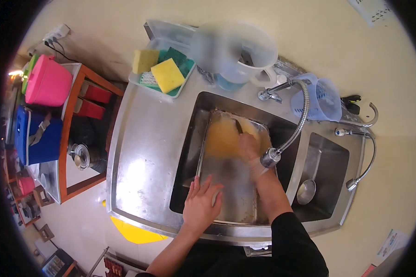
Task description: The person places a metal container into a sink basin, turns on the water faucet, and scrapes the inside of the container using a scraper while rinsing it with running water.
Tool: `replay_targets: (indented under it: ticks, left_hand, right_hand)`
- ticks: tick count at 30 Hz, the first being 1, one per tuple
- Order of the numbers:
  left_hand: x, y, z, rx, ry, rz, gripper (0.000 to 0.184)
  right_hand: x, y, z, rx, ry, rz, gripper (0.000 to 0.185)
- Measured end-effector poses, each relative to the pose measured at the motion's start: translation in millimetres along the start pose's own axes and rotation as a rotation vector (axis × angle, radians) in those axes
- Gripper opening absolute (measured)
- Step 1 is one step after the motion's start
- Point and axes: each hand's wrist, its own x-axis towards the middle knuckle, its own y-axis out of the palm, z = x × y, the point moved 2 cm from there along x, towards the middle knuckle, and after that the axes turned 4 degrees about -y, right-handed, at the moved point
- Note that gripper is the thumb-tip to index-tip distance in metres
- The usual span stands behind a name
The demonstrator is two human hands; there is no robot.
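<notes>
A large rectangular metal baking tray lies in the main sink basin, with a yellowish-orange wet patch over its far half. My right hand is closed around a slim dark tool above that patch. The tool's kind and its working end cannot be made out. Over the tray's near left edge, my left hand has its fingers spread and holds nothing; whether the palm presses on the rim is unclear. A blurred smear covers part of the tray's middle.
Just right of my right hand hangs a flexible faucet's spray head. Behind the sink stand a tub with sponges, a large clear jug and a bluish plastic jug. The smaller basin holds a round metal strainer or bowl.
</notes>
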Motion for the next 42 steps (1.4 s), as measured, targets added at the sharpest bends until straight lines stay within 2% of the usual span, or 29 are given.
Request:
replay_targets:
  ticks: [6, 11, 13, 14, 16, 19, 20, 22, 23, 25, 27, 30, 31, 33, 36, 37, 39, 42]
  left_hand:
    - [-1.9, 2.0, 2.2, 0.022, 0.014, 0.000, 0.024]
    - [-1.0, -1.7, 0.3, 0.035, 0.013, 0.007, 0.024]
    - [0.0, -3.3, 1.0, 0.050, 0.005, 0.000, 0.024]
    - [2.4, -4.0, 1.5, 0.059, 0.007, -0.001, 0.025]
    - [-6.4, -5.2, 6.7, 0.009, -0.020, 0.013, 0.024]
    - [1.7, -7.3, 7.9, 0.001, 0.001, -0.019, 0.024]
    - [1.3, -6.4, 6.5, 0.005, 0.010, -0.021, 0.023]
    - [0.2, -5.8, 7.6, 0.009, 0.020, -0.039, 0.023]
    - [-1.0, -6.0, 8.4, 0.012, 0.026, -0.044, 0.022]
    - [-0.6, -5.4, 7.9, 0.038, 0.041, -0.038, 0.022]
    - [-0.6, -4.5, 7.4, 0.051, 0.049, -0.035, 0.022]
    - [-2.1, -4.1, 7.9, 0.051, 0.053, -0.035, 0.022]
    - [-2.3, -4.7, 7.0, 0.048, 0.054, -0.036, 0.023]
    - [-1.3, -5.4, 7.0, 0.046, 0.059, -0.046, 0.023]
    - [-3.2, -4.1, 9.2, 0.037, 0.074, -0.048, 0.023]
    - [-1.8, -4.1, 9.4, 0.034, 0.073, -0.055, 0.023]
    - [-4.0, -5.2, 11.0, 0.025, 0.071, -0.061, 0.023]
    - [-4.2, -5.9, 9.6, -0.004, 0.077, -0.066, 0.023]
  right_hand:
    - [-2.0, -8.5, -59.5, -0.167, -0.079, 0.148, 0.030]
    - [28.5, 7.7, -1.5, -0.113, -0.119, 0.099, 0.031]
    - [59.9, 34.0, 29.8, -0.043, -0.028, 0.098, 0.031]
    - [66.1, 25.0, 39.2, -0.006, 0.003, 0.083, 0.032]
    - [42.7, 15.2, 40.2, 0.058, 0.096, 0.086, 0.034]
    - [14.1, 23.9, -6.1, -0.027, -0.267, -0.253, 0.037]
    - [8.2, 36.4, -41.1, 0.088, -0.300, -0.300, 0.038]
    - [4.2, 24.3, -58.2, 0.115, -0.186, -0.245, 0.038]
    - [-7.9, -7.5, -46.8, 0.029, -0.033, -0.143, 0.037]
    - [-5.9, -16.0, -44.3, -0.080, 0.028, -0.012, 0.037]
    - [13.0, 16.0, -58.2, -0.125, -0.149, 0.047, 0.040]
    - [-11.9, -62.0, 52.2, 0.065, -0.115, 0.079, 0.041]
    - [4.9, -33.8, 55.7, 0.062, -0.066, 0.061, 0.041]
    - [43.4, 36.2, 48.4, 0.060, 0.033, 0.025, 0.043]
    - [29.7, 10.8, 46.2, 0.083, 0.063, 0.027, 0.043]
    - [32.8, 3.7, 36.4, 0.004, 0.025, -0.021, 0.044]
    - [24.6, 14.9, -11.9, -0.155, -0.043, -0.097, 0.047]
    - [3.5, 6.4, -63.3, -0.211, -0.015, -0.014, 0.043]
